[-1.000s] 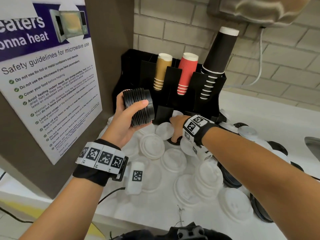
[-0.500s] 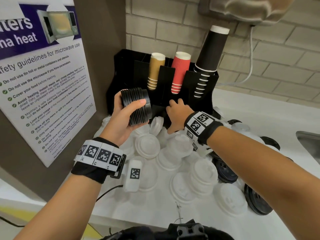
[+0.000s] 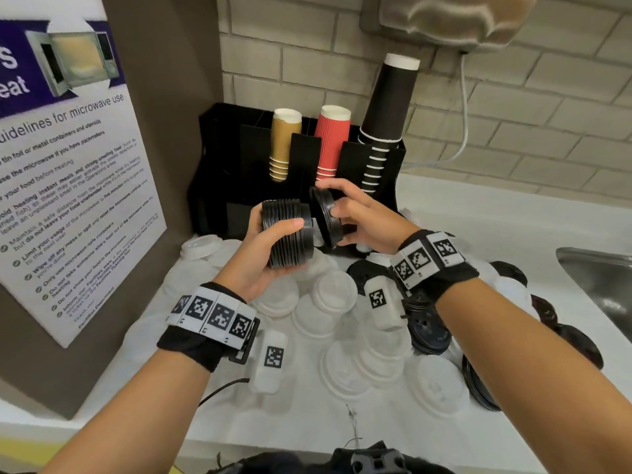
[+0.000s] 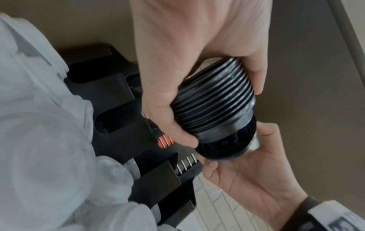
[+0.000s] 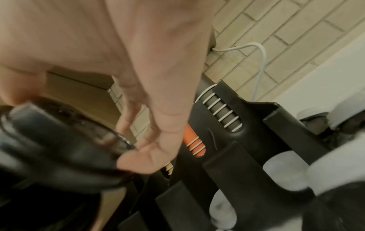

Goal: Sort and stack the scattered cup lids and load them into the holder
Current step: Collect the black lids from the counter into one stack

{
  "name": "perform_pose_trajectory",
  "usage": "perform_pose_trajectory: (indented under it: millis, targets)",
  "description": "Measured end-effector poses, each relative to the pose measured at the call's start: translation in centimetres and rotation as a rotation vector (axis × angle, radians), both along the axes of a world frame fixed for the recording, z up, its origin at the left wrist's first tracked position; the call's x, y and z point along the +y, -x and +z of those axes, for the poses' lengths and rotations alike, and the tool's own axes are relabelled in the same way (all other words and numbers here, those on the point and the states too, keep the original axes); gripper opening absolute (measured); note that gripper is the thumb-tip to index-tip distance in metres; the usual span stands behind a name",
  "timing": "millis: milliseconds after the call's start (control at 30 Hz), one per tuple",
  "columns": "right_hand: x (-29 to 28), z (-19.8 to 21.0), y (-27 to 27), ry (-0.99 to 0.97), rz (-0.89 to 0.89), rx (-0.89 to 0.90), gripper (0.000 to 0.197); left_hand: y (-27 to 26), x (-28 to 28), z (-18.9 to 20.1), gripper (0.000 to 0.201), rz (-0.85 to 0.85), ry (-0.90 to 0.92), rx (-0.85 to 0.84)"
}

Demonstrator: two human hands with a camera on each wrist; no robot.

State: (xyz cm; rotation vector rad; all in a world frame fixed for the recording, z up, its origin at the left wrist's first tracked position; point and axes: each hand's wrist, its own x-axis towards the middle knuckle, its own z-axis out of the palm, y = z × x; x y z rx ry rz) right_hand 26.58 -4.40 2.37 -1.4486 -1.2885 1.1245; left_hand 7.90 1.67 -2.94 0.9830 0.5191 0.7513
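Note:
My left hand (image 3: 270, 244) grips a sideways stack of black lids (image 3: 287, 232), also seen in the left wrist view as a ribbed black stack of lids (image 4: 213, 107). My right hand (image 3: 355, 217) pinches a single black lid (image 3: 325, 213) by its rim, tilted on edge just right of the stack's open end. In the right wrist view that black lid (image 5: 59, 150) is blurred under my fingers (image 5: 142, 162). The black holder (image 3: 307, 165) stands behind both hands. Many white lids (image 3: 331, 295) and some black lids (image 3: 427, 330) lie scattered on the counter below.
The holder carries gold cups (image 3: 284, 145), red cups (image 3: 330, 142) and tall black cups (image 3: 386, 107). A poster board (image 3: 68, 165) stands at the left. A brick wall with a white cable (image 3: 461, 124) is behind, and a steel sink (image 3: 602, 282) is at the right.
My right hand has come up from the counter by the holder's base with one black lid and brought it beside the stack. The left hand has shifted slightly right with its stack.

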Motion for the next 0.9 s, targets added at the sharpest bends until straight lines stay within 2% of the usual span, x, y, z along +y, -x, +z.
perform_pose_trajectory:
  millis: [67, 200, 367, 567, 633, 700, 767, 800, 833, 900]
  targets:
    - [-0.8, -0.3, 0.2, -0.037, 0.064, 0.025, 0.047, -0.4, -0.3, 0.0, 0.067, -0.018, -0.009, 0.001]
    - [-1.8, -1.0, 0.3, -0.077, 0.062, 0.022, 0.047, -1.2, -0.9, 0.0, 0.071, -0.048, -0.022, 0.008]
    - [-2.8, -1.6, 0.1, -0.138, 0.028, 0.054, 0.047, -2.0, -1.4, 0.1, 0.059, -0.04, -0.059, 0.007]
    - [-3.2, -1.7, -0.2, -0.166, 0.021, -0.008, 0.05, -2.4, -1.4, 0.1, 0.054, -0.065, -0.074, -0.009]
    - [-3.0, -1.4, -0.7, -0.165, 0.036, -0.065, 0.044, -2.6, -1.3, 0.3, 0.055, -0.05, -0.086, -0.014]
    - [-2.5, -1.0, -1.5, -0.13, -0.028, -0.214, 0.035, -2.8, -1.1, 0.5, 0.055, -0.032, -0.099, -0.013]
    - [-2.2, -0.6, -2.7, -0.007, -0.132, -0.538, 0.033, -2.7, -0.7, 0.7, 0.055, -0.015, -0.1, -0.01]
    - [-2.0, -0.6, -3.3, 0.111, -0.123, -0.74, 0.035, -2.6, -0.4, 0.7, 0.055, -0.012, -0.099, -0.011]
    - [-1.9, -0.7, -3.7, 0.253, -0.054, -0.927, 0.04, -2.4, -0.2, 0.8, 0.055, -0.015, -0.1, -0.012]
    - [-1.6, -1.3, -3.9, 0.498, 0.16, -1.185, 0.055, -2.0, 0.2, 0.7, 0.055, -0.024, -0.102, -0.013]
